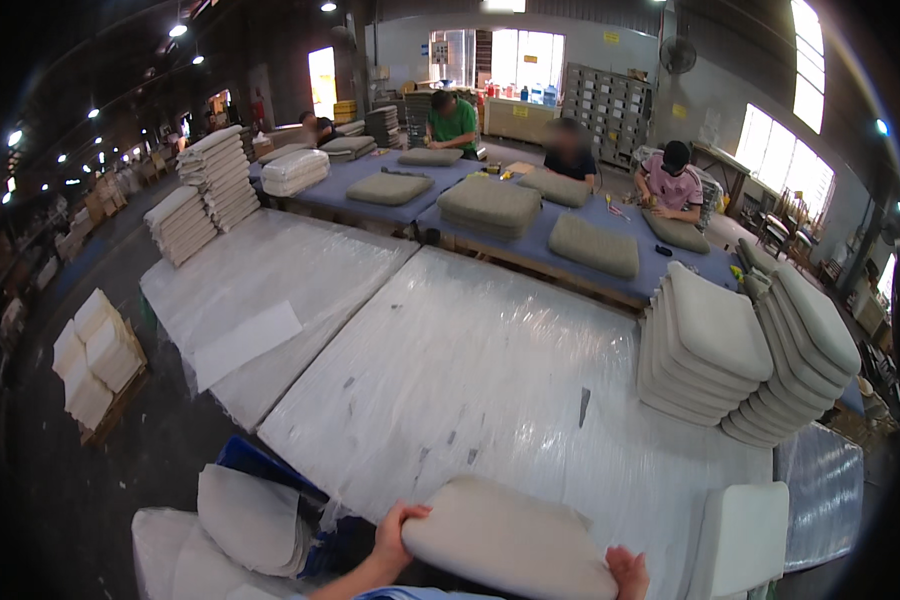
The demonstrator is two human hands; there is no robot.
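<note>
**One cushion in hand, big stacks already on the table**

So both hands are on a beige seat cushion (510,540) down at the near edge of the plastic-covered table (490,370). The left hand (395,535) is curled over its left end, fingers on top. The right hand (628,572) grips the lower right corner — only partly in view, but it looks closed on the edge.

The cushion lies fairly flat, long axis running left to right and dipping toward the right, with the rounded left end pointing at the pile of flat covers (255,520).

Progress-wise, I'd guess well along: two tall stacks of cushions (745,360) sit at the right, while this one hasn't been set down anywhere yet — plus a white foam pad (742,535) waits nearby.
</note>
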